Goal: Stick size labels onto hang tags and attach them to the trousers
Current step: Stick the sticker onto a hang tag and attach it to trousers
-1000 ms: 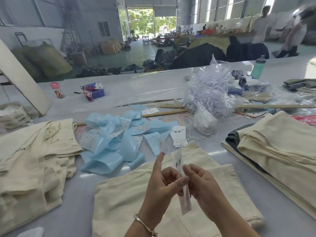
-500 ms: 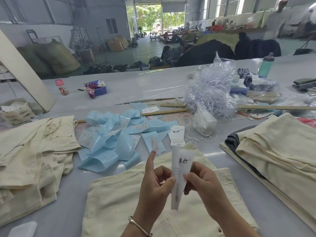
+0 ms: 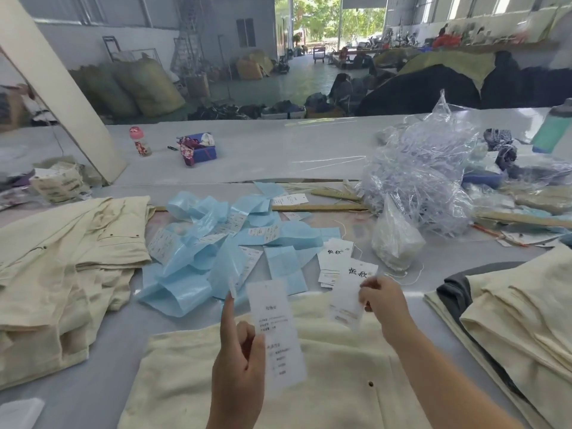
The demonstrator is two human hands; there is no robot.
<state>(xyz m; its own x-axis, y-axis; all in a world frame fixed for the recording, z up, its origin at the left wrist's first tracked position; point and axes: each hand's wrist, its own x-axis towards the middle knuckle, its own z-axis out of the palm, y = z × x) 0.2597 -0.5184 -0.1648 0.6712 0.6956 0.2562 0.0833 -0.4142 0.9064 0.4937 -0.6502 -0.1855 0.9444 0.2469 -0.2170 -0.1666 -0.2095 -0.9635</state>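
Note:
My left hand (image 3: 238,363) pinches a long white hang tag (image 3: 277,332) with printed text, and a small label (image 3: 232,287) sticks to its raised index fingertip. My right hand (image 3: 382,300) pinches a second white hang tag (image 3: 351,294) with black characters. Both hands hover over cream trousers (image 3: 325,382) lying flat on the table in front of me. More white hang tags (image 3: 332,258) with strings lie just behind them.
Blue label backing strips (image 3: 216,243) are heaped at the centre. Cream trousers lie piled at the left (image 3: 62,258), and a stack of them stands at the right (image 3: 520,314). A tangle of clear plastic (image 3: 424,181) and a white bag (image 3: 394,239) sit behind.
The hands have moved apart. The tags held together in front of me are now separated, one in each hand, and the right hand has shifted right.

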